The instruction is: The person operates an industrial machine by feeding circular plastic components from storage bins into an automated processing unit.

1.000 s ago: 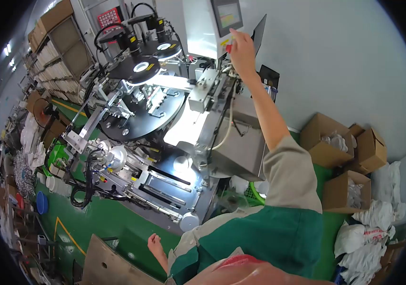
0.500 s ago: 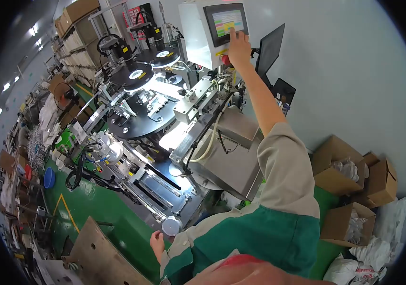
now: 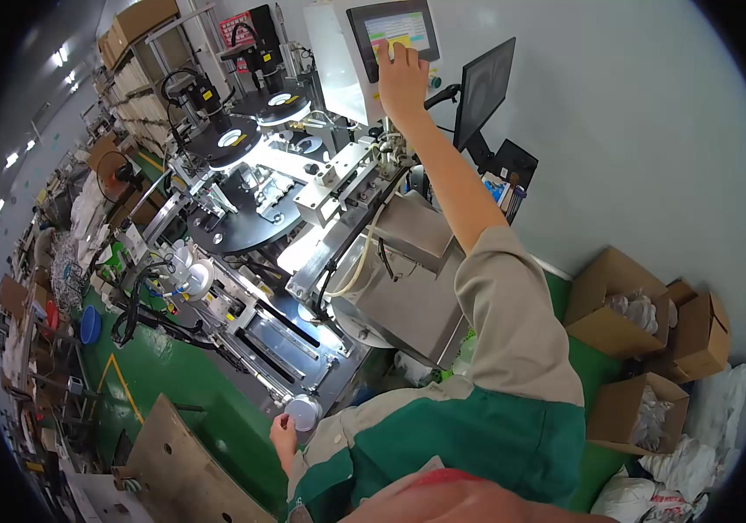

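Note:
My right hand is raised to the touchscreen panel on a white control box. Its fingers are stretched out over the lower part of the lit screen, holding nothing. Low in the view, my left hand is beside a white round disc at the near end of the machine's rail unit. The left fingers are curled together; whatever may be between them is too small to make out. A dark rotary table with small metal fixtures sits behind the rails.
A steel housing stands beneath my right arm. To its right is a black monitor on an arm. Cardboard boxes with clear bagged parts sit along the right wall. A brown board stands at lower left, near a blue basin.
The view has shifted, so the machine appears farther left. My right hand's fingers have moved toward the screen's lower left edge. My left hand stays close to the white disc.

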{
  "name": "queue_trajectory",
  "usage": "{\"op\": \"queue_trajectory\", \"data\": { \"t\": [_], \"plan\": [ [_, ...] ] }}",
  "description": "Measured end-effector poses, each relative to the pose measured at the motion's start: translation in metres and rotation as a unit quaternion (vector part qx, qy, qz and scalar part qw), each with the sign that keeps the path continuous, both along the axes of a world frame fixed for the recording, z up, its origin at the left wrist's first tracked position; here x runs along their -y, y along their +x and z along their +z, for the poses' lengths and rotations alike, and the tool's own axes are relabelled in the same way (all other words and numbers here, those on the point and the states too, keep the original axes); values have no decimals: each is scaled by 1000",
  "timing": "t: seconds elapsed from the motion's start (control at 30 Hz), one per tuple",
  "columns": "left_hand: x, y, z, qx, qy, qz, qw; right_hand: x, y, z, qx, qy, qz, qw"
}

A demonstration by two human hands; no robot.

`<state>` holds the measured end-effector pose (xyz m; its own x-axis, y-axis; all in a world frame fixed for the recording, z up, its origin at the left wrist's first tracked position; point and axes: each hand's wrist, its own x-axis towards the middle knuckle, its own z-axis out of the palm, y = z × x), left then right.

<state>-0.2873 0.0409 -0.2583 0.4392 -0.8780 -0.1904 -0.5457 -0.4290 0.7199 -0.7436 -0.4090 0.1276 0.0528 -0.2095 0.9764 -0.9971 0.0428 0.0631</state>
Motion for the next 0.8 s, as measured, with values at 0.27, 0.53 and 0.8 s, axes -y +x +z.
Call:
{"op": "queue_trajectory", "data": {
  "t": [0.27,0.53,0.8],
  "plan": [
    [5,-9,-25,114,-11,-14,993,-3,-30,-14,161,87,72,980],
    [11,-12,-42,144,39,-16,989,4,-32,-10,81,69,20,994],
    [19,-17,-66,147,35,-5,989,30,-53,-37,373,148,163,901]
  ]
}}
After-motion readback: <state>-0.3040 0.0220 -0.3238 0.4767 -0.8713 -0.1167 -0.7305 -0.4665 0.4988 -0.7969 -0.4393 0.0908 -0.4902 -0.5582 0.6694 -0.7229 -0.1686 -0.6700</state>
